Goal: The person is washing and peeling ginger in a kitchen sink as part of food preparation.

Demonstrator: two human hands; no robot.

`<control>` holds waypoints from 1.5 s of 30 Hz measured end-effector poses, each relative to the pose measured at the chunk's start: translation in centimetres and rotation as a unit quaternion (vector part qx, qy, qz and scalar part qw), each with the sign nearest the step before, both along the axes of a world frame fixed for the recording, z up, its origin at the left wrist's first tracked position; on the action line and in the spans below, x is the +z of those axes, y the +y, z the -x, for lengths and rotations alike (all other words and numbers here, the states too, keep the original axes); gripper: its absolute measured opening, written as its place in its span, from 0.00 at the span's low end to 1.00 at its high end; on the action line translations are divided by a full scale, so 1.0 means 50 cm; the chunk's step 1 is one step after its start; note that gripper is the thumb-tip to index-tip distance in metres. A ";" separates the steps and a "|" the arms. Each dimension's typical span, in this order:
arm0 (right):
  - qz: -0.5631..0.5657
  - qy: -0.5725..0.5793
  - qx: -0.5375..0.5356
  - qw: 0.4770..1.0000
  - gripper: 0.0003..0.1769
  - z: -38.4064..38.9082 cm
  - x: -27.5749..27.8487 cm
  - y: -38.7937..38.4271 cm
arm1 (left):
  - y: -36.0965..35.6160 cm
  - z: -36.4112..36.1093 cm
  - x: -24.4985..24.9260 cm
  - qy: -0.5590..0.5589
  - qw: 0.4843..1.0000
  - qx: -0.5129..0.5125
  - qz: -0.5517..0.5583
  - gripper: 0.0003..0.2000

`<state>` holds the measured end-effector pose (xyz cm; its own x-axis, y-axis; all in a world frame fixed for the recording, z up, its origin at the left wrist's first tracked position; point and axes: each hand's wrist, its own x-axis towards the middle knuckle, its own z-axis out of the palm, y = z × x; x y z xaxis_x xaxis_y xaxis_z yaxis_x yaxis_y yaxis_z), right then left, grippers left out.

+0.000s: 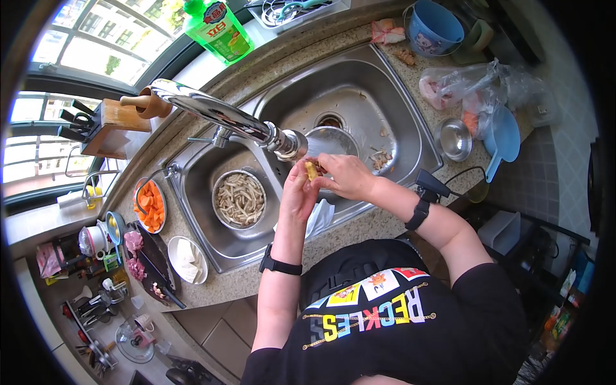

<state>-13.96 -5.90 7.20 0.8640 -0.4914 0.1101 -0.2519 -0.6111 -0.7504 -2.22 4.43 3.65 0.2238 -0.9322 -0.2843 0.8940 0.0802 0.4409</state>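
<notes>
Above the divider of the double sink, my left hand (298, 190) and my right hand (348, 176) meet just beside the faucet's head (293, 146). Both have their fingers closed on a small yellow piece (311, 171) that looks like peeled ginger. Behind my right hand, a round metal bowl (339, 136) sits in the right basin, partly hidden by hand and faucet. Brownish scraps (380, 158) lie in that basin. A metal bowl of pale, brown-streaked strips (239, 199) stands in the left basin. A whitish cloth or bag (319, 218) hangs at the sink's front edge.
Left counter: cut carrots (151, 206), a white bowl (188, 260), meat (133, 253) and a knife (165, 289) on a dark board, and a knife block (112, 125). Right counter: plastic bags (471, 90), a small metal bowl (455, 139), a blue ladle (502, 138) and a bucket (435, 29).
</notes>
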 end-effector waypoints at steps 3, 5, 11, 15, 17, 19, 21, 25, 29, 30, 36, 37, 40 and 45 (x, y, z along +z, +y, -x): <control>0.009 0.032 0.007 0.999 0.23 0.005 -0.006 -0.002 | -0.005 0.007 0.010 -0.013 1.000 0.005 -0.024 0.15; 0.004 0.035 0.024 0.999 0.23 0.011 -0.002 -0.005 | -0.009 0.014 0.032 -0.022 0.999 0.008 -0.043 0.15; 0.000 -0.001 0.012 1.000 0.21 0.012 -0.005 -0.004 | -0.008 0.016 0.010 -0.031 0.995 0.027 -0.088 0.15; -0.084 0.016 -0.027 0.996 0.18 0.010 -0.003 -0.006 | -0.014 0.003 -0.010 0.020 0.994 0.047 -0.098 0.13; -0.089 -0.049 -0.058 0.993 0.16 0.004 -0.006 -0.007 | -0.030 -0.001 -0.007 0.031 0.993 0.049 -0.104 0.12; -0.096 -0.062 -0.098 0.989 0.14 -0.007 -0.005 -0.009 | -0.058 -0.001 0.009 0.046 0.989 0.077 -0.114 0.13; -0.105 -0.075 -0.138 0.982 0.12 -0.014 -0.003 -0.011 | -0.075 -0.015 0.001 0.090 0.988 0.074 -0.096 0.13; -0.235 -0.142 -0.128 0.953 0.13 -0.025 0.015 -0.021 | -0.085 -0.024 -0.013 0.123 0.988 0.043 -0.083 0.12; -0.289 -0.116 -0.062 0.948 0.12 -0.028 -0.026 -0.044 | -0.077 -0.007 0.039 0.055 0.984 -0.021 -0.169 0.12; -0.290 -0.116 -0.061 0.948 0.12 -0.032 -0.030 -0.046 | -0.069 -0.008 0.036 0.054 0.984 -0.020 -0.169 0.12; -0.325 -0.036 -0.111 0.939 0.11 -0.044 -0.038 -0.046 | -0.039 -0.001 0.061 0.035 0.991 -0.074 -0.108 0.16; -0.324 -0.036 -0.111 0.939 0.11 -0.044 -0.049 -0.044 | -0.034 -0.003 0.056 0.035 0.991 -0.075 -0.108 0.16; -0.341 -0.065 -0.098 0.933 0.12 -0.046 -0.070 -0.034 | -0.024 -0.019 0.045 -0.004 0.989 -0.077 -0.125 0.21; -0.206 -0.034 -0.058 0.976 0.08 -0.018 -0.002 -0.033 | -0.022 -0.022 0.045 -0.077 0.974 -0.093 -0.190 0.31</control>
